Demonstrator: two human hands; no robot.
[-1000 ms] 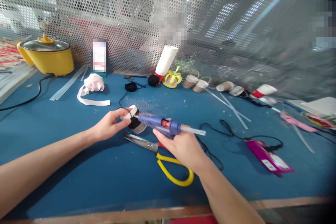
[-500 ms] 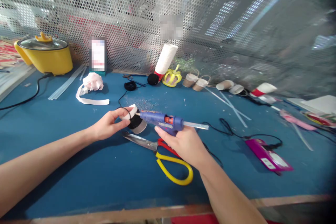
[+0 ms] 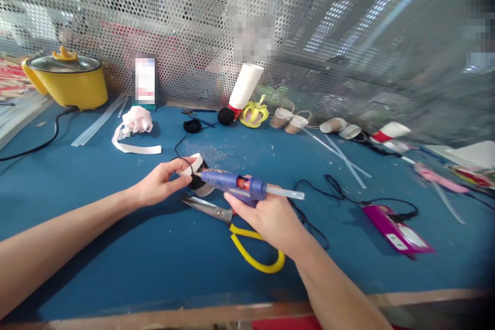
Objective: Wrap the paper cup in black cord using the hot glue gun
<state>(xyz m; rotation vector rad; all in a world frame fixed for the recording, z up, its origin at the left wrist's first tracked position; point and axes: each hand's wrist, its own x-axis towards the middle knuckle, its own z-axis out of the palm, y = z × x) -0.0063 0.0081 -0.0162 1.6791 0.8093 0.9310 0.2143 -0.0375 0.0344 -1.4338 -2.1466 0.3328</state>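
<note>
- Blue glue gun (image 3: 232, 182) sits gripped in the right hand (image 3: 273, 219), its nozzle tip right at a small white-and-black piece (image 3: 194, 166) held just above the blue bench (image 3: 116, 247).
- The left hand (image 3: 158, 187) pinches that piece between thumb and fingertips, near the middle of the bench.
- Yellow-handled scissors (image 3: 251, 250) lie flat under the right hand.
- A yellow pot (image 3: 65, 82) stands far left and a purple packet (image 3: 398, 229) lies to the right.

L grip (image 3: 160, 185) & R grip (image 3: 270, 219) bare, forearms (image 3: 69, 237) unsleeved, slim.
</note>
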